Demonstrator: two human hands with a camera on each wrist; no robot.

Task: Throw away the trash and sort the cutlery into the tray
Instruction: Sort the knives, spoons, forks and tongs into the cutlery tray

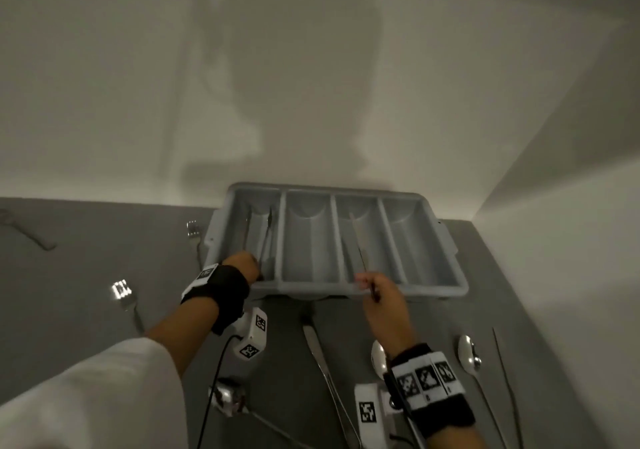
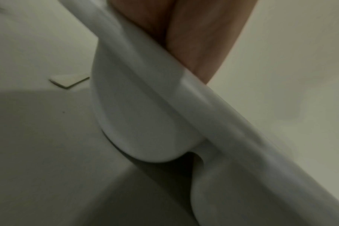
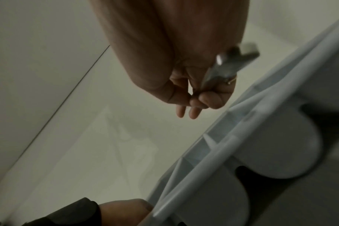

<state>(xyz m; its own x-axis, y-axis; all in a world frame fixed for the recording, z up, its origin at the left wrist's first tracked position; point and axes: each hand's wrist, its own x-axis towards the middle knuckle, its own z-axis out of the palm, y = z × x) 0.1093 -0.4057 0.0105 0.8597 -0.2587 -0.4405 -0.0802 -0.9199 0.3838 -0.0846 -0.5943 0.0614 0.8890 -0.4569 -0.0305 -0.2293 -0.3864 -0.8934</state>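
Observation:
A grey four-compartment cutlery tray (image 1: pixel 429 286) stands against the back wall. My right hand (image 1: pixel 367 280) hovers over its near rim at the third compartment and pinches a thin metal utensil, likely a knife (image 1: pixel 363 258), between thumb and fingers (image 3: pixel 211 99); its handle end (image 3: pixel 234 64) sticks out past my palm. Another knife (image 1: pixel 354 228) lies in that compartment. My left hand (image 1: pixel 247 268) reaches over the near rim (image 2: pixel 184 85) into the leftmost compartment, where dark utensils (image 1: pixel 267 240) lie. Its fingertips are hidden behind the rim.
Forks (image 1: pixel 122 292) (image 1: pixel 193 229) lie on the grey table left of the tray. A knife (image 1: pixel 317 344), spoons (image 1: pixel 379 358) (image 1: pixel 469 353), a thin rod (image 1: pixel 505 379) and a large spoon (image 1: pixel 227 396) lie near me. White walls close the back and right.

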